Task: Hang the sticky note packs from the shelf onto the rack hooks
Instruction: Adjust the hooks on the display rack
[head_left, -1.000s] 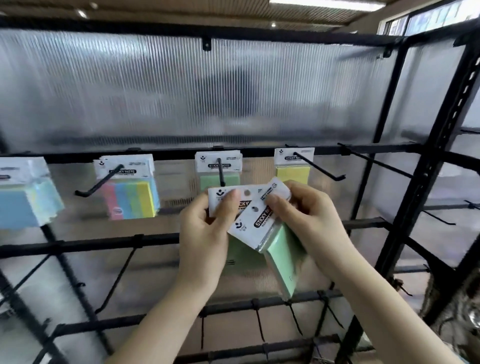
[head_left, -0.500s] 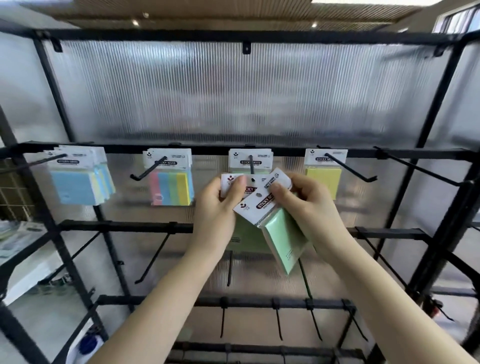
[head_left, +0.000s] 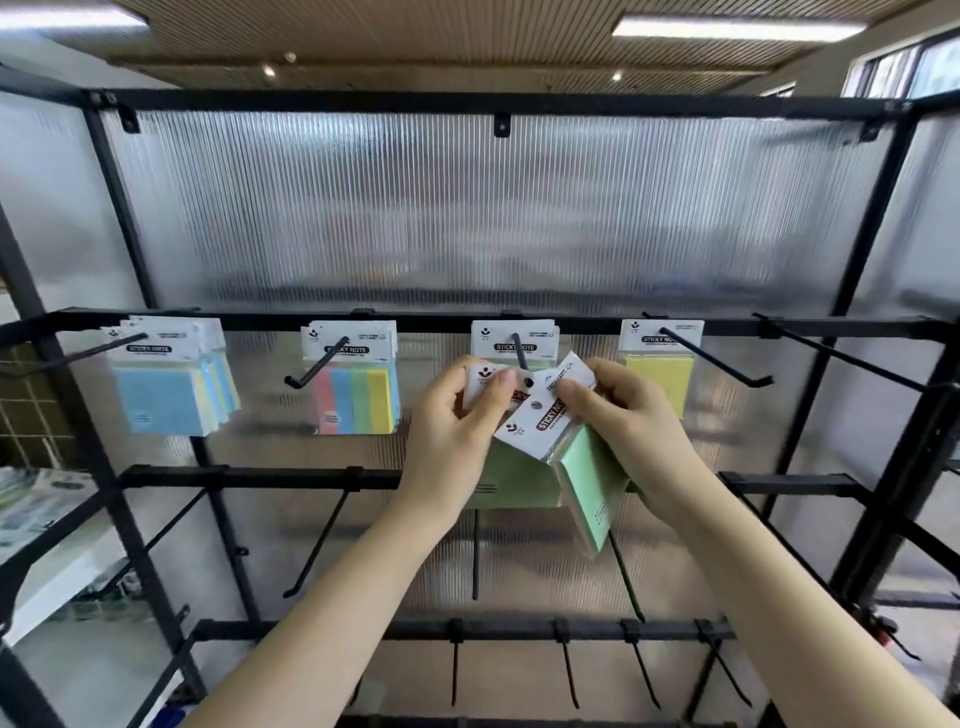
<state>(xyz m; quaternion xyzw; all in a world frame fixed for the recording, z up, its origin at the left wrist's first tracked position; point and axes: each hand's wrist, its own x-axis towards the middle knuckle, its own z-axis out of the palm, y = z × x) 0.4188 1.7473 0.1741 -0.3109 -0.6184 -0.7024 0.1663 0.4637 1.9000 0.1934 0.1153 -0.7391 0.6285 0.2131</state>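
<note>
Left hand (head_left: 457, 415) is pinching the white header card of one green pack (head_left: 511, 480), thumb right by the punched hole, and that hole sits just under the tip of the hook (head_left: 519, 353) straight above the knuckles. Right hand (head_left: 618, 421) pinches the header of a second green pack (head_left: 576, 467), tilted hard, its card overlapping the first one.

Biggest risk, I'd say, is that overlap. If the tilted card slides in front of the left pack's hole, the hook tip catches the wrong card or just jams against cardboard. The thumb being so close to the hole could also block the tip.

Other thing: the right pack is only held by its top corner with the notes dangling below the palm, so a bump could twist it loose and drop it.

One more pack (head_left: 514, 340) already hangs further up that hook, so shoving hard could knock it crooked.
</note>
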